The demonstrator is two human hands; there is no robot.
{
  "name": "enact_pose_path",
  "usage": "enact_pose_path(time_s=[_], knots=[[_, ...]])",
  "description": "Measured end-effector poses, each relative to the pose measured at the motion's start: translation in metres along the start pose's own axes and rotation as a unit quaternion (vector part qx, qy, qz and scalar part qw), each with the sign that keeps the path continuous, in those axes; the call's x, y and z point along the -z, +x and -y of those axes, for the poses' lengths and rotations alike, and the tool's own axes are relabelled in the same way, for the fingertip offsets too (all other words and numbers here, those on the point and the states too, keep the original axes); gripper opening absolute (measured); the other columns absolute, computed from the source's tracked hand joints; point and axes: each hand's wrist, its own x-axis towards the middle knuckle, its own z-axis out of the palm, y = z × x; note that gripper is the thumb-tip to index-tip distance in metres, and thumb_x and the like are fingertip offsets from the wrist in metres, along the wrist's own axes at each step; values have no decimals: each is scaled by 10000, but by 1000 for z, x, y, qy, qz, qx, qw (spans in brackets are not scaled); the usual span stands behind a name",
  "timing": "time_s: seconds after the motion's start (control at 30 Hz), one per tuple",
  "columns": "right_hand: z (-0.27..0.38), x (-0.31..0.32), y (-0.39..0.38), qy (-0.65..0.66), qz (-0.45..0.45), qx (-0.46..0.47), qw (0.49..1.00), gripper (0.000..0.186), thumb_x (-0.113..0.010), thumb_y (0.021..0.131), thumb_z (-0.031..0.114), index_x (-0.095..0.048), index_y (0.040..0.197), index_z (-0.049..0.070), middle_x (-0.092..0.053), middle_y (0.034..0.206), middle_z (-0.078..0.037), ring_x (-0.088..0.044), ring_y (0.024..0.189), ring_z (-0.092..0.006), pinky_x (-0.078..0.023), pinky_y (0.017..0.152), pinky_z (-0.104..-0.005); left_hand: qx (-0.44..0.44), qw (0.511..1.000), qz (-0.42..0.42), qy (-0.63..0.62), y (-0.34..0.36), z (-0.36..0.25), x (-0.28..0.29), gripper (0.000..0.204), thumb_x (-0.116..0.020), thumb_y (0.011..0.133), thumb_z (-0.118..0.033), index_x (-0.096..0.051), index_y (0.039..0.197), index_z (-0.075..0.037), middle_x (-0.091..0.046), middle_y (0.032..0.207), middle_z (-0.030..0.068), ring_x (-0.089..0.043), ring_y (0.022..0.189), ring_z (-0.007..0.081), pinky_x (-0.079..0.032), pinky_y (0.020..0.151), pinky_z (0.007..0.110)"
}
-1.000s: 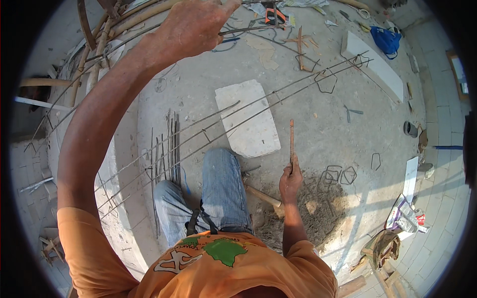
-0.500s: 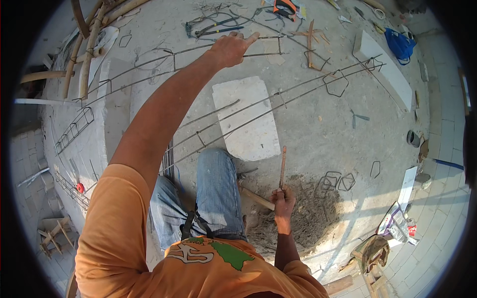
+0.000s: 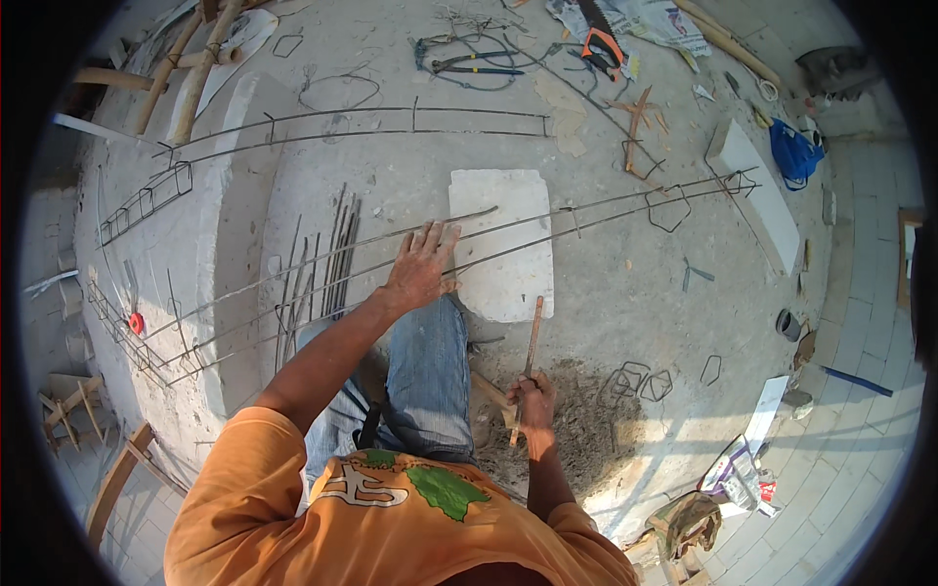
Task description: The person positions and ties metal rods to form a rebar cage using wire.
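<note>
A long, slender reinforcing-bar frame (image 3: 526,247) runs slantwise from the lower left to the upper right, its dark steel bars roughly parallel and passing over a pale rectangular block (image 3: 503,298). One shorter bar (image 3: 479,212) ends above that block, its tip slightly hooked. A five-sided wire loop (image 3: 670,230) hangs about the bars near their upper-right end. The left hand (image 3: 422,269) lies across the bars, though whether its fingers press on them is hard to tell. A narrow, rust-brown strip (image 3: 535,332) stands nearly lengthwise, slightly tilted, gripped in the right hand (image 3: 532,398).
</note>
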Motion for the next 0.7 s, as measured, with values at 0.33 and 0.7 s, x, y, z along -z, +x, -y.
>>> enact_pose_path(time_s=[0.33,0.7], knots=[[9,18,-86,-169,-14,-66,983,221,-525,904,141,-537,1088,19,-589,729,-64,-570,566,-137,-443,485,-249,117,988,56,-83,-34,31,-25,870,-716,782,-423,-272,1451,-87,-349,1432,217,-317,1354,363,-228,1078,593],[55,-10,-145,-223,-83,135,962,417,-484,974,182,-421,1339,-11,-551,674,-24,-492,509,-99,-392,442,-260,64,989,8,-134,-35,47,-51,807,-740,756,-398,-367,1396,-78,-512,1246,159,-434,1236,338,-202,1066,577]])
